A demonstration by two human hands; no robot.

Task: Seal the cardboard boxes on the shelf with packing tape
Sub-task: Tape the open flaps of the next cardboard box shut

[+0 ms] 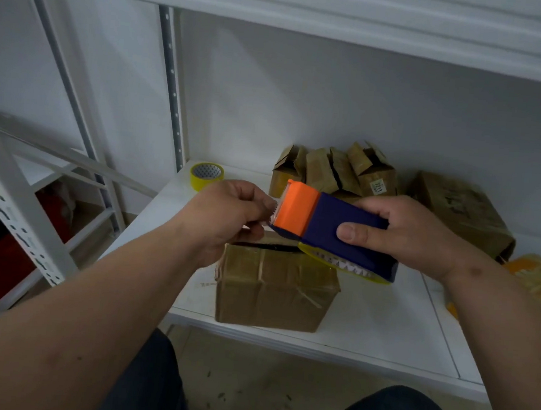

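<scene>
Right hand (412, 235) grips a blue-and-orange tape dispenser (328, 229) above a cardboard box (275, 289) on the shelf (382, 327), while left hand (229, 216), fingers curled, pinches at its serrated orange end.

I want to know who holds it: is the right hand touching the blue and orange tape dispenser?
Touching: head view shows right hand wrapped round blue and orange tape dispenser.

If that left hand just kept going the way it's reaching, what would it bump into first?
The left hand reaches right, its fingers at the orange toothed end of the tape dispenser that the right hand grips. It would likely meet that orange end first, though whether they already touch is unclear.
</scene>
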